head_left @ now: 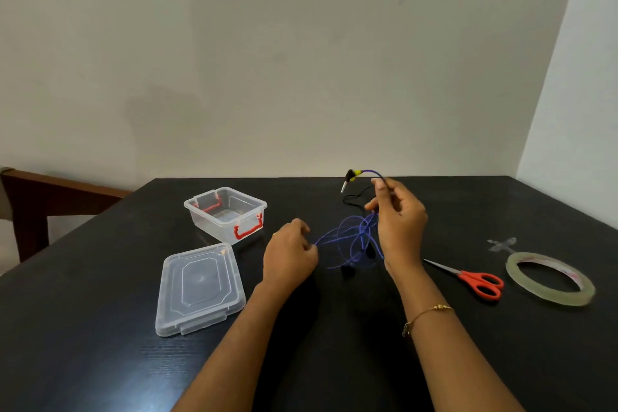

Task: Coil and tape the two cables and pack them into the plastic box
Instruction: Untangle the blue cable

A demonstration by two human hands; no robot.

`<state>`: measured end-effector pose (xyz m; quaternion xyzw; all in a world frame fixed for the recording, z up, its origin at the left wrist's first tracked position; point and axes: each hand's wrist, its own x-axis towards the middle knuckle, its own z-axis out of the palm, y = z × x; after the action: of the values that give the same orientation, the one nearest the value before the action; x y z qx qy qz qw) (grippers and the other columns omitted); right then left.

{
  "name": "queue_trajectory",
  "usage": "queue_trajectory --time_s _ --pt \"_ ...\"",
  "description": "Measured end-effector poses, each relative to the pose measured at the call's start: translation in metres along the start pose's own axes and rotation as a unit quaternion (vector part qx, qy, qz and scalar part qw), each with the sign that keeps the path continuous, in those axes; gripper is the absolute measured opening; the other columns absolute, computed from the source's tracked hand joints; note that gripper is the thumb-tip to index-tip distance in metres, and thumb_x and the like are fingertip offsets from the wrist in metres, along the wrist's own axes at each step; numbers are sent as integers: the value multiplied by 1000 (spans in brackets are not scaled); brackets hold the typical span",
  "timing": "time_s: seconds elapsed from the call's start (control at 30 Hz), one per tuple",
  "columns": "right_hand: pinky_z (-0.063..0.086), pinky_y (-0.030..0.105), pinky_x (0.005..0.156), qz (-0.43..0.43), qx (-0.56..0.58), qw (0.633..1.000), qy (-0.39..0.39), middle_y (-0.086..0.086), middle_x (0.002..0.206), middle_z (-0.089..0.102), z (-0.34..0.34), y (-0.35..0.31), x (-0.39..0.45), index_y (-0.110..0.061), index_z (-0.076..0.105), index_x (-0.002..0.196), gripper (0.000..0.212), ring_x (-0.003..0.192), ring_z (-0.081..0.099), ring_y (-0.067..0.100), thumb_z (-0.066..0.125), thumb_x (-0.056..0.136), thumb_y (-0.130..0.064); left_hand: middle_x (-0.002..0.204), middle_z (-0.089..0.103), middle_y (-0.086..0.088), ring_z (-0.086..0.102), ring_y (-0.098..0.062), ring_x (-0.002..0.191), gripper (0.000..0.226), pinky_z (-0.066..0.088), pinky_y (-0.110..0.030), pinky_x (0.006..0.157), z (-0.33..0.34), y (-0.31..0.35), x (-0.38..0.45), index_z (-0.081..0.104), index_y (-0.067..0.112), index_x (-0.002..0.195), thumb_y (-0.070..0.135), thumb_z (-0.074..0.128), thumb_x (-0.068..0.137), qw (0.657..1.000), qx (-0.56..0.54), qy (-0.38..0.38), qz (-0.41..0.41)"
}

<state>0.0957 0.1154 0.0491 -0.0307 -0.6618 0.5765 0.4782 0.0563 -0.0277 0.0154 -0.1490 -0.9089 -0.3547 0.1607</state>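
Lidless plastic box (pixel 225 213) seems empty; its lid (pixel 200 289) lies just beside.

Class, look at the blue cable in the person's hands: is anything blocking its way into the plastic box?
Nothing visible does. The plastic box stands open, its lid lying on the table in front of it, off the path from the blue cable.

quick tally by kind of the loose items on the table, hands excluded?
Cables: 2, a blue cable and a black cable
Plastic box: 1
Box lid: 1
Scissors: 1
Tape roll: 1
Total: 6
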Motion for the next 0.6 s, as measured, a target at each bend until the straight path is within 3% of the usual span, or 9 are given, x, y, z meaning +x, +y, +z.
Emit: queue_trajectory --time_s 0.1,0.17,0.23,0.33,0.4,0.5,0.6 --pt "49 20 56 -74 -83 993 -34 -8 65 60 4 7 -6 -10 70 98 18 55 56 4 58 90 -20 95 62 -6 55 -10 82 17 46 -24 74 0 13 0 61 11 98 6 46 91 970 -228 58 -53" --pt "50 25 56 -114 -108 985 -67 -4 71 61 5 12 -8 -6 70 99 19 55 56 10 59 89 -17 92 64 -8 57 -15 85 22 47 -25 72 -3 20 -2 63 12 90 10 41 94 914 -383 93 -100" --pt "45 20 56 -145 -132 973 -122 -2 71 57 7 15 -10 -6 71 99 18 56 52 9 60 88 -16 90 65 -3 59 -13 85 22 49 -23 73 -8 25 -2 63 17 90 19 42 95 881 -458 92 -75" --pt "42 13 60 -171 -152 948 -219 2 77 61 9 15 -14 -10 70 101 17 66 55 9 59 89 -16 86 65 6 62 0 80 16 51 -15 73 -10 23 -3 62 24 93 18 47 94 919 -390 31 57" --pt "43 11 63 -167 -162 937 -262 3 85 65 9 14 -16 -10 66 103 17 74 57 8 55 91 -14 79 63 8 62 2 71 15 52 -13 67 -7 21 -3 62 18 98 13 50 92 946 -308 6 102" --pt "37 10 56 -141 -225 923 -280 -7 71 54 6 14 -16 -11 57 107 17 62 48 2 56 91 -17 67 57 6 54 -3 59 13 46 -10 56 -10 19 -1 63 17 93 14 51 92 961 -266 40 58" --pt "36 14 58 -103 -289 904 -298 -11 67 47 0 18 -14 -13 53 108 19 60 45 2 56 91 -21 63 50 1 45 -3 56 18 39 -14 53 -19 16 2 60 21 86 15 45 95 914 -387 116 -33"
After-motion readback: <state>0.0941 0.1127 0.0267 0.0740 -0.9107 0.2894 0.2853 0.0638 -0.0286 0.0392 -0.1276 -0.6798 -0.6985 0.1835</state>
